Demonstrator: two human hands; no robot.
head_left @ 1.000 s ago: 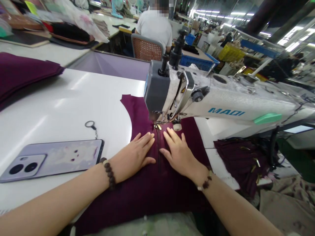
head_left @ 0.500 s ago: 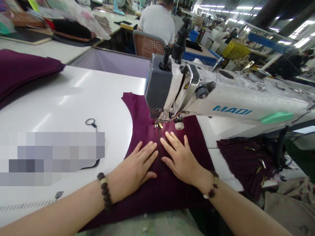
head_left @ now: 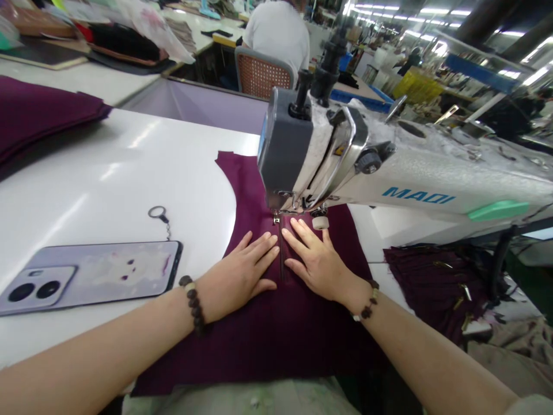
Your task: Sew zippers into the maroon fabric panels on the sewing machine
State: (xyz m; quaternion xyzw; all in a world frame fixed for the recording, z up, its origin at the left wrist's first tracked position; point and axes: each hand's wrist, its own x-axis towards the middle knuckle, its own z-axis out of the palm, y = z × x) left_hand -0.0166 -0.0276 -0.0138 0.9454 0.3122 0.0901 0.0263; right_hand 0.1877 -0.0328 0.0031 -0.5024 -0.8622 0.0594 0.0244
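Note:
A dark purple fabric panel lies under the head of a white sewing machine. Down its middle runs a zipper, its upper end by the presser foot. My left hand rests flat on the cloth left of the zipper, fingers stretched toward the foot. To the right of the zipper, my right hand also presses flat with fingers spread, its fingertips near the white roller. Neither hand grips anything. The needle point is too small to make out.
Left on the white table lies a phone with a key ring. Stacked purple fabric sits at the far left. More purple pieces with zipper pulls lie right. A person in white sits ahead.
Both hands and the fabric have slid slightly forward, away from me, toward the machine. The gold zipper pull visible by the presser foot before is now out of sight.

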